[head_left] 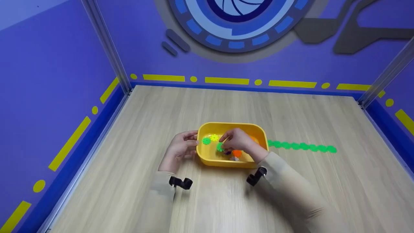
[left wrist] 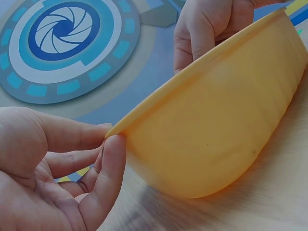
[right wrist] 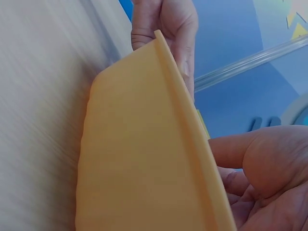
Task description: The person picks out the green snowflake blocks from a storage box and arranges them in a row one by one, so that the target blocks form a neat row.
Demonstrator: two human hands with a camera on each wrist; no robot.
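A yellow plastic bin (head_left: 233, 164) stands on the table, with small notched discs inside it. My left hand (head_left: 179, 147) pinches its left rim between thumb and fingers, as the left wrist view shows up close. My right hand (head_left: 238, 139) reaches down into the bin with bent fingers. Right at its fingertips is a green notched disc (head_left: 220, 147); I cannot tell whether they grip it. Another green disc (head_left: 206, 140) and a yellow disc (head_left: 214, 138) lie left of that hand. An orange disc (head_left: 237, 153) lies below it. In the right wrist view the bin wall (right wrist: 139, 144) hides the fingertips.
A chain of linked green discs (head_left: 302, 146) runs rightward over the wooden table (head_left: 194, 106) from beside the bin. Purple panels with metal corner posts (head_left: 110, 45) enclose the table at the back and sides. A black wrist mount (head_left: 180, 182) is strapped on the left sleeve.
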